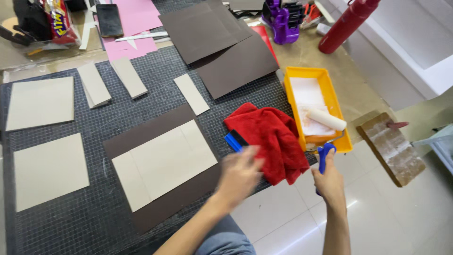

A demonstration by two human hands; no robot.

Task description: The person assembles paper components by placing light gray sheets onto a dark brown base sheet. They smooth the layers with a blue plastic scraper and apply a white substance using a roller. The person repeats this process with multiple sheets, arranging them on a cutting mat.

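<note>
My right hand (329, 178) grips the blue handle of a paint roller (326, 120), whose white roller rests in a yellow tray (292, 94) holding white glue. My left hand (239, 174) is blurred, fingers spread, over the edge of a red cloth (273, 134) and just below a blue and black scraper (234, 140); it holds nothing. To its left lies a brown sheet (141, 137) with beige cardboard panels (163, 163) laid on it.
A dark cutting mat (94, 123) carries several beige boards (41, 102) and strips (191, 93). Brown sheets (222, 45), pink paper (137, 19), a phone (109, 20), a purple tape dispenser (282, 21) and a red bottle (344, 26) lie at the back. A wooden block (390, 148) sits at right.
</note>
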